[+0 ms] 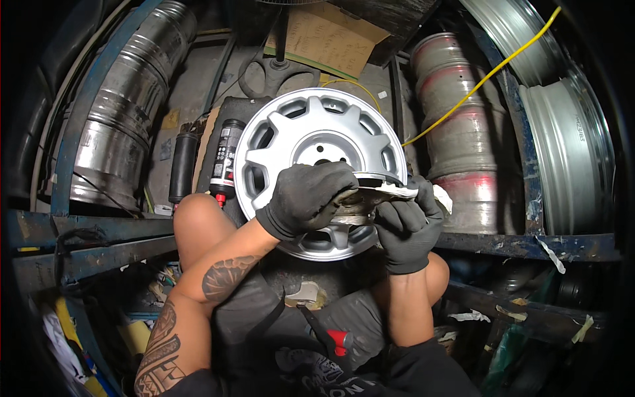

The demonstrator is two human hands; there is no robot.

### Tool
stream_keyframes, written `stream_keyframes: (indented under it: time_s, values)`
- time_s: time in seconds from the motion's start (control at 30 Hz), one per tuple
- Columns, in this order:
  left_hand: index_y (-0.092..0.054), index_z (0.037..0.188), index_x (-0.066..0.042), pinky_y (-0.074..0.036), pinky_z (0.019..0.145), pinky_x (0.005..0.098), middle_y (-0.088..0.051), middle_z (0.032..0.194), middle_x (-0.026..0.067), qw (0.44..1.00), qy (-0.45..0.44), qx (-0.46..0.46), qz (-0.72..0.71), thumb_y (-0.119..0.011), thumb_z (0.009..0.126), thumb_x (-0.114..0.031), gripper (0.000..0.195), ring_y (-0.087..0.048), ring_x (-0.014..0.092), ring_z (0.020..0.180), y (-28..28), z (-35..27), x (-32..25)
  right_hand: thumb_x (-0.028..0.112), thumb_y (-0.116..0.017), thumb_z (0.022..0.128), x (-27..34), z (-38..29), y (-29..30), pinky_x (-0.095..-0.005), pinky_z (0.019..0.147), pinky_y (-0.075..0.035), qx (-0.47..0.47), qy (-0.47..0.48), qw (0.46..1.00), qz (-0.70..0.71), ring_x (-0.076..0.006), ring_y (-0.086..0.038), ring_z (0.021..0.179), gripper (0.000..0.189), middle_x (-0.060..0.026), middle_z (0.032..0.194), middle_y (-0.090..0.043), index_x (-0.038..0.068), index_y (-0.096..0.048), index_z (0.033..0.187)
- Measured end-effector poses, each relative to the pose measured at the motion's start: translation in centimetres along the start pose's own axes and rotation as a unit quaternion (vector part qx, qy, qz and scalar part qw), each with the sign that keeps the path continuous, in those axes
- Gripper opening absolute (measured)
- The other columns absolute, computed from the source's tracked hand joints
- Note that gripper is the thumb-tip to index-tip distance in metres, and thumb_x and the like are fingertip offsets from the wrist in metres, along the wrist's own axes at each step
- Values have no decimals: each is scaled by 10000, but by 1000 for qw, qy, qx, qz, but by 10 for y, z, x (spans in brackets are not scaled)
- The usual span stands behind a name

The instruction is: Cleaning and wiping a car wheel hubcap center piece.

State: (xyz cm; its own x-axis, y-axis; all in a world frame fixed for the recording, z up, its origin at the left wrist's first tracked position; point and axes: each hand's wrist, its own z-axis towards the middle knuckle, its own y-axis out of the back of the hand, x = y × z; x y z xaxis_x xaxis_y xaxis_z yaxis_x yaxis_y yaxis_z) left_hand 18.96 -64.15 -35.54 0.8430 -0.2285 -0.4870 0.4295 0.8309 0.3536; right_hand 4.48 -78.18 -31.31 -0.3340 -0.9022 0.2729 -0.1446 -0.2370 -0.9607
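A silver wheel rim lies face up before me, its lower part over my lap. Above its lower right part, both gloved hands hold a smaller round metal part, tilted nearly edge-on, with whitish tape or paper along its edge. My left hand, in a dark grey glove, grips the left side of this part, its fingers curled. My right hand, gloved alike, pinches the right end of the whitish strip, and a loose piece sticks out beyond it. The held part's underside is mostly hidden.
A black bottle and a black cylinder stand left of the wheel. Stacked metal rims line the left, with more stacked rims at the right. A yellow hose crosses there. Blue metal frames flank me.
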Motion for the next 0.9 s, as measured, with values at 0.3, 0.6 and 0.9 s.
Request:
stream_keyframes:
  time_s: [0.3, 0.6, 0.9]
  values:
    - [-643, 1010, -67, -545, 646, 355, -677, 885, 118, 992, 118, 27, 36, -635, 894, -107, 123, -675, 314, 742, -12, -7, 7, 269, -495, 1037, 15, 11, 3, -223, 544, -322, -107, -38, 988, -103, -61, -308, 494, 189, 74, 554, -398, 145, -620, 1105]
    - [-639, 1010, -20, -446, 574, 238, -620, 735, 19, 917, 363, -15, -167, -632, 951, -134, 129, -539, 64, 623, -3, 5, -14, 143, -719, 851, 0, 5, -14, -395, 790, -505, -45, 336, 452, -825, -306, -644, 926, 147, -138, 986, -650, 55, -715, 969]
    - [-619, 1046, 23, -466, 720, 219, -619, 911, 18, 912, 360, -38, -192, -606, 988, -174, 206, -540, 58, 803, -1, 7, -17, 166, -706, 830, -7, 9, 2, -442, 1034, -371, -14, 355, 278, -892, -330, -470, 1213, 530, -98, 1325, -540, 194, -599, 1349]
